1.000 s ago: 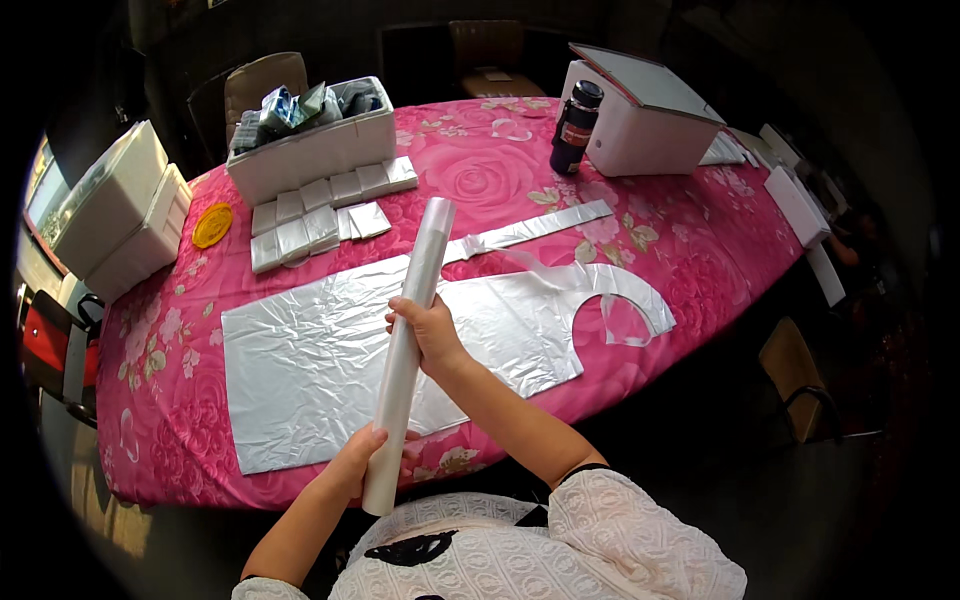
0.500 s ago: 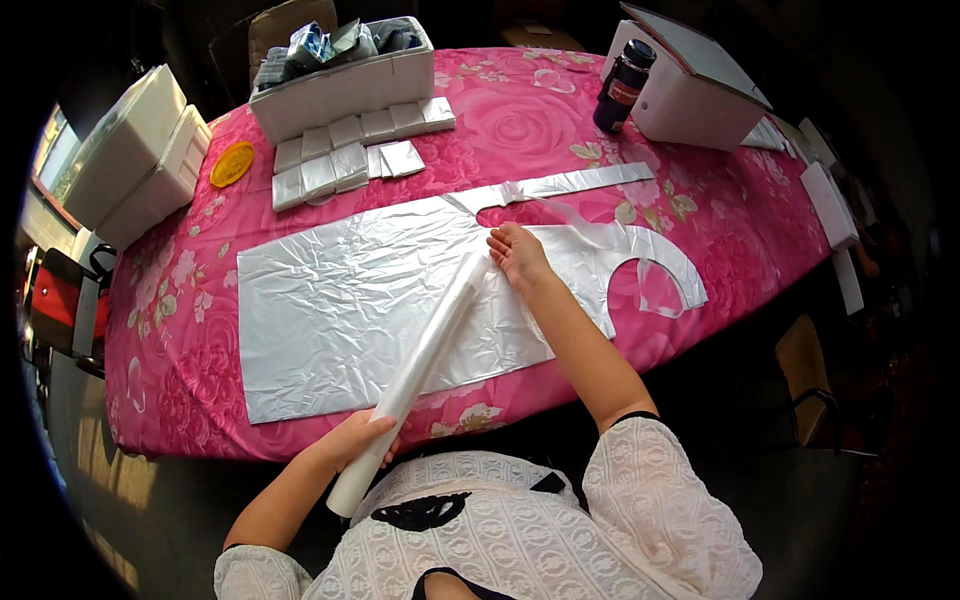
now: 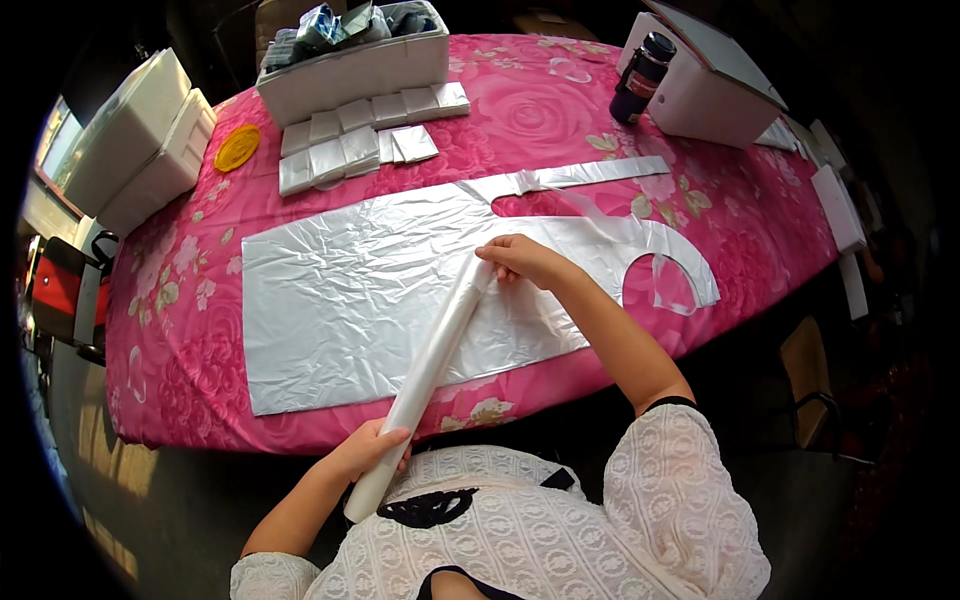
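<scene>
A long white plastic roll (image 3: 428, 375) slants from my waist up over the table. My left hand (image 3: 372, 450) is wrapped round its lower part, near the table's front edge. At the roll's upper end, my right hand (image 3: 518, 260) pinches the tip between thumb and fingers. Beneath the roll, a silvery-white plastic apron (image 3: 330, 300) lies spread and creased, its plain hem at the left. Its strap end (image 3: 680, 260) curves round an opening at the right, and a long strip (image 3: 600, 172) reaches out at the far side.
Folded white plastic packets (image 3: 340, 155) lie in rows before a white foam box (image 3: 360, 75) filled with packages. A yellow disc (image 3: 237, 148) and stacked foam boxes (image 3: 150, 150) are at the left. A dark bottle (image 3: 643, 80) stands by another foam box (image 3: 705, 95). Pink floral cloth (image 3: 190, 330) covers the table.
My right hand has moved slightly down and now grips the roll's upper end; its fingers were raised beside it before. The whole view has shifted a little.
</scene>
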Demonstrator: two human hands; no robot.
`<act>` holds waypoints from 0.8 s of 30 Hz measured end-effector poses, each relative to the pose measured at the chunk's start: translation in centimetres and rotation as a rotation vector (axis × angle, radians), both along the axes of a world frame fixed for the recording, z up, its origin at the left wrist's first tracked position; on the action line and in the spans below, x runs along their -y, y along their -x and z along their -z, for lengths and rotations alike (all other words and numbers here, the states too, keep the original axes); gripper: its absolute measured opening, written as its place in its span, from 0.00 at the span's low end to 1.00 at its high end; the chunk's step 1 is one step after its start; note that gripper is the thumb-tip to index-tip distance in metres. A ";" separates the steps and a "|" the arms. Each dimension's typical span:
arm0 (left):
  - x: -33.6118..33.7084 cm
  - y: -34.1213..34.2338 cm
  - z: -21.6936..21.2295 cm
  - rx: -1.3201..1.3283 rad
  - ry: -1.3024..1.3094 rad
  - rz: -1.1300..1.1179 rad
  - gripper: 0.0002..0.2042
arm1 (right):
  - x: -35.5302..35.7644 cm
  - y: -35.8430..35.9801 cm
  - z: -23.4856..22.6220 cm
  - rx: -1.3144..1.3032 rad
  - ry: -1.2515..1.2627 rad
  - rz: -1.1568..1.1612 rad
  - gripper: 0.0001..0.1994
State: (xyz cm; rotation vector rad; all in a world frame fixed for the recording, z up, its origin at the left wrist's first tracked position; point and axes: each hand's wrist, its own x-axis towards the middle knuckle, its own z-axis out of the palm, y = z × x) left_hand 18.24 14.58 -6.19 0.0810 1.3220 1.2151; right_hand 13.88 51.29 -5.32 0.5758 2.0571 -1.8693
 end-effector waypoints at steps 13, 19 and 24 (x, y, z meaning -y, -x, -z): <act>3.2 0.3 -0.5 0.132 -0.058 0.030 0.23 | -3.6 1.4 2.1 -0.177 -0.188 0.125 0.09; 10.2 1.9 -3.2 0.043 0.093 0.224 0.24 | -14.3 -0.9 1.4 -0.189 -0.375 0.370 0.09; 7.3 4.4 -6.2 -0.577 0.243 0.613 0.24 | -10.0 0.9 0.5 -0.228 -0.305 0.264 0.08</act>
